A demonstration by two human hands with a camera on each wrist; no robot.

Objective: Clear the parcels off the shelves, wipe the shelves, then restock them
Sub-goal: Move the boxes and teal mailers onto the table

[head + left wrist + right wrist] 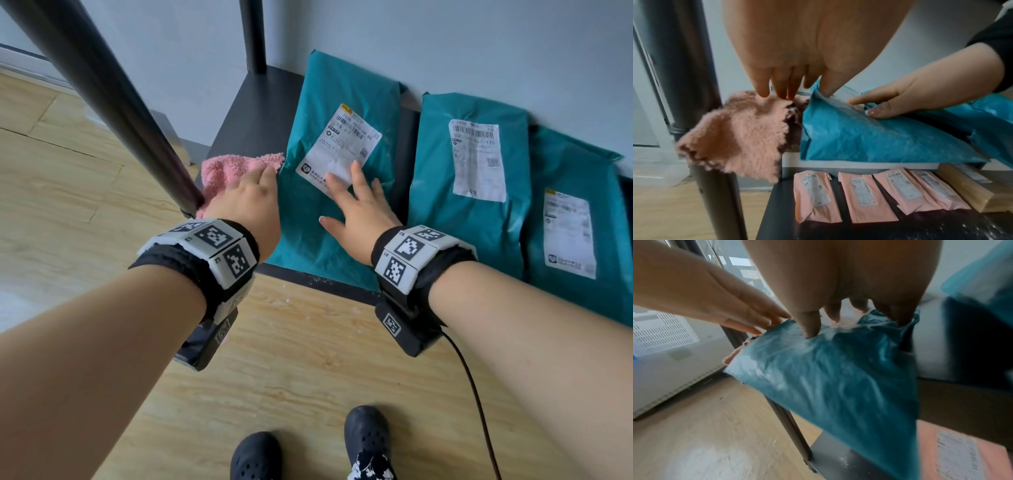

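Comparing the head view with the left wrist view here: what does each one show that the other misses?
Head view only: three teal parcels in a row, the person's dark shoes.

Left wrist view only: pink parcels lined up on the shelf below.

Both: left hand on the pink cloth, right hand flat on the leftmost teal parcel.

The white shipping label (338,150) on the leftmost teal parcel (337,178) shows "2075" beside its barcode. The label (477,159) on the next parcel right of it (471,192) carries digits ending "170". Other print is illegible.
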